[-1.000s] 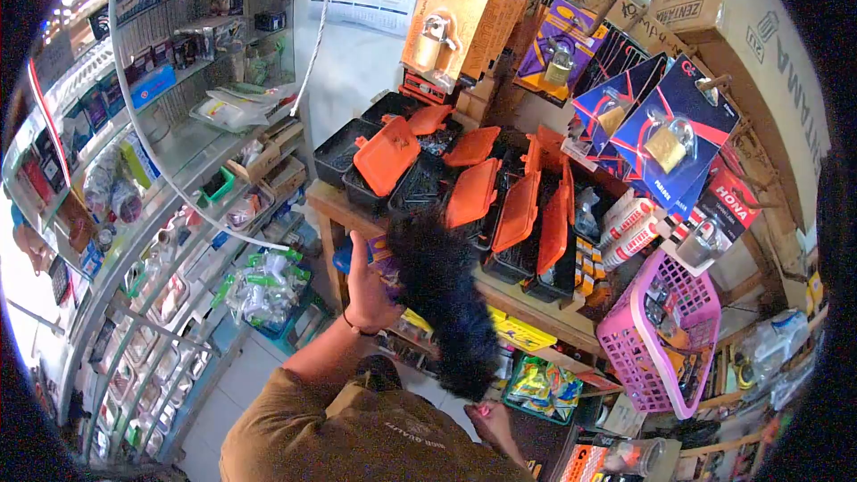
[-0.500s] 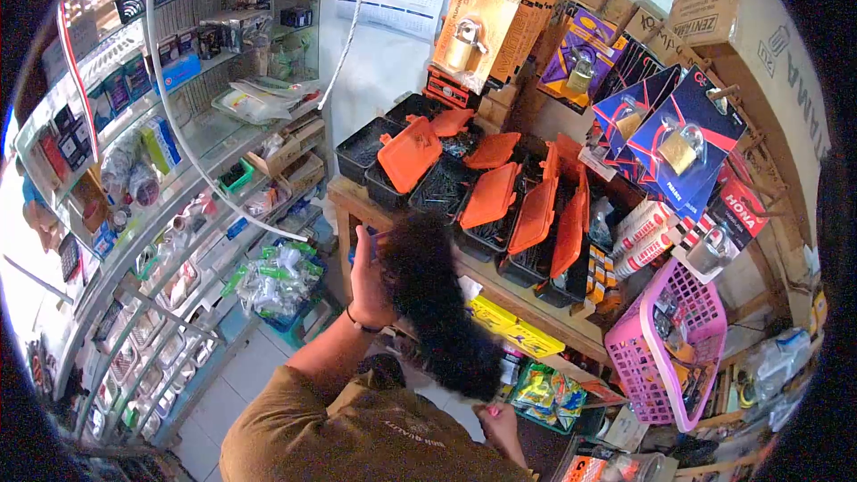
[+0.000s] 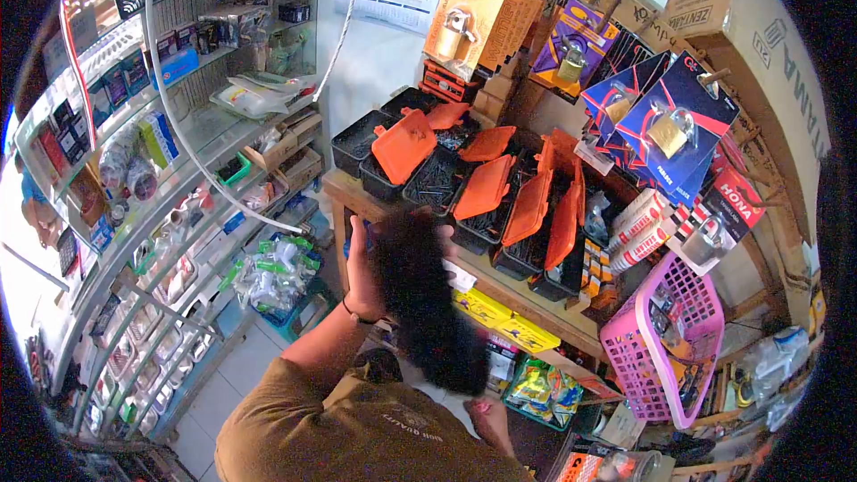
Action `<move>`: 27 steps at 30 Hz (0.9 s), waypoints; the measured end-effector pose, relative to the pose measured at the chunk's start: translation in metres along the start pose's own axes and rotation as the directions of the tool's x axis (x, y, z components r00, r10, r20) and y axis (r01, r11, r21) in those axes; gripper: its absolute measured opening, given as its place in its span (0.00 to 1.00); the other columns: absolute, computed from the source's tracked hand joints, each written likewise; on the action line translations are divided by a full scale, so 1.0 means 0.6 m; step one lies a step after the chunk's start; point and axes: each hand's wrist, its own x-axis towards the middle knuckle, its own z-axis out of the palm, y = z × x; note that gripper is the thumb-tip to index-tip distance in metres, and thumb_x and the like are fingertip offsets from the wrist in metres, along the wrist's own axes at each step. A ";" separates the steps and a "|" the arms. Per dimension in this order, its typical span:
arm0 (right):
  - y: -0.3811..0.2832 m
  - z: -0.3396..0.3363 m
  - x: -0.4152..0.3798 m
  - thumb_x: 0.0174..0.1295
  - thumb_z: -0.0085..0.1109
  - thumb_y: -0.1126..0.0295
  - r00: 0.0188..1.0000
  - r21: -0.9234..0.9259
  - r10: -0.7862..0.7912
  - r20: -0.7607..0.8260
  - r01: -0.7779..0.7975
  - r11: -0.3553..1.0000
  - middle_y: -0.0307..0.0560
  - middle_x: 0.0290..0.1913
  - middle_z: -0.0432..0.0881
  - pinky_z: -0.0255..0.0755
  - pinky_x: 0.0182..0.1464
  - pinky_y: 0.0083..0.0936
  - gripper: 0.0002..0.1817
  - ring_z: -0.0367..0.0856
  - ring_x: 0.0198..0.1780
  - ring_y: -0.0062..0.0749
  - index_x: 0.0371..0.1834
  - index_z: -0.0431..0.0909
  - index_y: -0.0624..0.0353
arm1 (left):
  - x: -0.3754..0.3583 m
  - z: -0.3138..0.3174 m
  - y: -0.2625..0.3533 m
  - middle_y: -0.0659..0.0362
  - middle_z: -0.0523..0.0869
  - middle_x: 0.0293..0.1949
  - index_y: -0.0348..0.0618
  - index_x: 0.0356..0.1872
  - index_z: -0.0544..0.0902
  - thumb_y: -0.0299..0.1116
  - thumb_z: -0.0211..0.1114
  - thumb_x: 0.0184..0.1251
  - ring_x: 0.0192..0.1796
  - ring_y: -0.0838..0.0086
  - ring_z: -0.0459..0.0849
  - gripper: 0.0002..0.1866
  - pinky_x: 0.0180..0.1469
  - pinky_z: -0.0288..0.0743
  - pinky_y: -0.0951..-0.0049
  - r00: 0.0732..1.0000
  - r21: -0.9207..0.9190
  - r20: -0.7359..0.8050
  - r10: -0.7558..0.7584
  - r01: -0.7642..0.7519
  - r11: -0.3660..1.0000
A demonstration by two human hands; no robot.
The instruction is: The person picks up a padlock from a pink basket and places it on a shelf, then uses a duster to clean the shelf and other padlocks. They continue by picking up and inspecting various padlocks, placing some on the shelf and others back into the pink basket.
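Duster point(image 3: 427, 303), black and feathery, stands just right of left hand point(image 3: 361, 272), which is raised against it; its grip is hidden. Right hand point(image 3: 489, 418), low, closed around duster's handle end.

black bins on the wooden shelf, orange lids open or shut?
Open. The orange lids stand tilted up off the black bins, and small dark hardware shows inside the uncovered trays.

The person wears a brown short-sleeved T-shirt point(image 3: 357, 433) with small pale lettering printed across the chest. A thin dark band point(image 3: 354, 311) circles the left wrist. Both forearms are bare, and the hands carry no gloves.
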 end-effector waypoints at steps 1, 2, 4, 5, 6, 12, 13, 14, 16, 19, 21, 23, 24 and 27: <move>-0.015 0.000 -0.006 0.48 0.61 0.66 1.000 0.001 0.005 0.001 -0.005 1.000 0.32 0.11 0.66 0.54 0.15 0.18 0.14 0.62 0.13 0.16 0.12 0.68 0.57 | -0.007 0.006 -0.005 0.40 0.63 0.58 0.40 0.62 0.57 0.69 0.42 0.53 0.59 0.47 0.63 0.45 0.58 0.55 0.43 0.975 -0.170 -0.216 0.047 -0.085 0.982; -0.034 -0.002 -0.011 0.48 0.62 0.66 1.000 -0.029 0.015 0.012 -0.014 0.999 0.32 0.11 0.66 0.55 0.15 0.19 0.15 0.62 0.14 0.16 0.12 0.68 0.57 | -0.005 0.015 -0.008 0.40 0.62 0.59 0.40 0.62 0.56 0.70 0.41 0.52 0.60 0.47 0.62 0.46 0.58 0.53 0.41 0.989 -0.432 -0.146 -0.009 -0.056 0.900; -0.067 -0.007 -0.026 0.48 0.62 0.67 0.990 0.023 0.104 0.095 -0.107 0.994 0.33 0.11 0.67 0.56 0.17 0.20 0.15 0.62 0.16 0.16 0.11 0.68 0.58 | 0.008 -0.015 -0.004 0.43 0.63 0.59 0.39 0.61 0.58 0.70 0.40 0.52 0.60 0.51 0.63 0.46 0.60 0.54 0.48 0.999 -0.154 0.024 -0.022 0.026 0.988; -0.058 -0.009 -0.026 0.48 0.62 0.67 0.990 0.029 0.102 0.094 -0.105 0.994 0.33 0.11 0.67 0.56 0.17 0.20 0.15 0.62 0.16 0.16 0.11 0.68 0.58 | 0.014 -0.027 -0.001 0.45 0.65 0.59 0.38 0.60 0.61 0.70 0.38 0.53 0.61 0.55 0.64 0.46 0.62 0.55 0.54 0.978 0.152 0.193 -0.084 0.055 0.987; -0.040 -0.014 -0.023 0.48 0.61 0.68 0.999 -0.072 0.016 0.029 -0.014 0.997 0.32 0.11 0.66 0.56 0.17 0.20 0.15 0.61 0.16 0.16 0.11 0.68 0.58 | 0.014 -0.017 0.001 0.46 0.66 0.58 0.38 0.60 0.61 0.70 0.38 0.53 0.60 0.56 0.66 0.45 0.61 0.57 0.55 0.977 0.175 0.184 -0.106 0.073 0.982; -0.014 -0.016 -0.021 0.49 0.61 0.69 0.992 -0.044 -0.048 0.117 0.053 0.998 0.32 0.12 0.66 0.55 0.18 0.21 0.14 0.59 0.16 0.16 0.12 0.68 0.57 | 0.020 -0.011 -0.012 0.44 0.67 0.57 0.40 0.62 0.56 0.71 0.40 0.52 0.57 0.48 0.67 0.47 0.56 0.56 0.41 0.994 -0.005 -0.103 -0.022 0.022 1.000; -0.018 -0.016 -0.021 0.49 0.61 0.69 0.983 -0.064 -0.083 0.163 0.095 0.993 0.32 0.12 0.66 0.54 0.18 0.21 0.13 0.59 0.16 0.16 0.12 0.68 0.57 | 0.024 -0.015 -0.008 0.44 0.67 0.57 0.40 0.61 0.57 0.71 0.39 0.52 0.57 0.49 0.67 0.46 0.57 0.57 0.43 0.989 0.163 0.079 -0.126 0.112 0.980; -0.021 -0.017 -0.018 0.49 0.60 0.69 0.970 -0.086 -0.118 0.211 0.138 0.987 0.32 0.12 0.66 0.54 0.18 0.21 0.13 0.59 0.16 0.16 0.12 0.69 0.57 | 0.020 -0.016 -0.010 0.44 0.68 0.56 0.39 0.61 0.59 0.71 0.38 0.52 0.56 0.48 0.68 0.46 0.56 0.59 0.44 0.987 0.145 0.093 -0.133 0.119 0.982; 0.012 -0.009 -0.002 0.48 0.62 0.68 0.992 -0.138 -0.075 0.101 0.088 0.986 0.34 0.12 0.66 0.55 0.19 0.21 0.15 0.59 0.17 0.18 0.12 0.67 0.58 | 0.015 -0.006 -0.022 0.44 0.69 0.55 0.39 0.61 0.59 0.71 0.38 0.52 0.55 0.49 0.69 0.46 0.55 0.60 0.44 0.993 0.147 0.076 -0.087 0.075 0.986; 0.019 0.002 0.006 0.48 0.62 0.66 0.983 0.081 0.178 0.049 -0.182 0.980 0.38 0.12 0.66 0.57 0.21 0.22 0.16 0.59 0.17 0.20 0.12 0.67 0.59 | 0.017 -0.006 -0.036 0.44 0.72 0.51 0.38 0.61 0.58 0.71 0.38 0.52 0.53 0.49 0.71 0.47 0.53 0.62 0.43 0.902 0.268 -0.385 0.196 -0.094 0.959; -0.002 -0.005 0.002 0.49 0.61 0.62 0.979 -0.267 -0.007 0.201 0.062 0.962 0.38 0.13 0.66 0.57 0.21 0.23 0.16 0.60 0.18 0.21 0.14 0.68 0.59 | 0.018 -0.011 -0.029 0.44 0.71 0.52 0.38 0.60 0.59 0.71 0.38 0.52 0.52 0.50 0.71 0.47 0.54 0.62 0.45 0.997 0.258 -0.070 0.014 0.005 0.966; 0.007 -0.007 0.003 0.50 0.60 0.62 0.990 -0.145 -0.081 0.119 0.098 0.985 0.39 0.13 0.66 0.58 0.22 0.24 0.16 0.60 0.18 0.22 0.14 0.69 0.60 | 0.021 -0.026 -0.013 0.44 0.69 0.54 0.38 0.60 0.60 0.70 0.37 0.53 0.54 0.51 0.70 0.46 0.56 0.62 0.51 0.986 0.194 0.142 -0.091 0.062 0.979; 0.009 -0.008 0.005 0.51 0.59 0.61 0.990 -0.028 -0.138 0.032 0.139 0.990 0.40 0.13 0.66 0.59 0.22 0.24 0.17 0.61 0.18 0.23 0.15 0.69 0.60 | 0.016 -0.013 -0.019 0.43 0.69 0.54 0.38 0.60 0.59 0.70 0.37 0.53 0.54 0.51 0.70 0.46 0.57 0.62 0.51 1.000 0.198 -0.029 -0.011 0.016 0.980; -0.026 -0.011 0.001 0.50 0.59 0.62 0.999 -0.128 0.039 0.038 -0.034 0.991 0.41 0.13 0.67 0.62 0.24 0.25 0.15 0.63 0.19 0.25 0.17 0.71 0.62 | 0.013 0.016 -0.033 0.42 0.68 0.55 0.37 0.61 0.58 0.70 0.35 0.54 0.55 0.51 0.69 0.46 0.57 0.62 0.53 0.940 0.274 -0.311 0.141 -0.054 0.960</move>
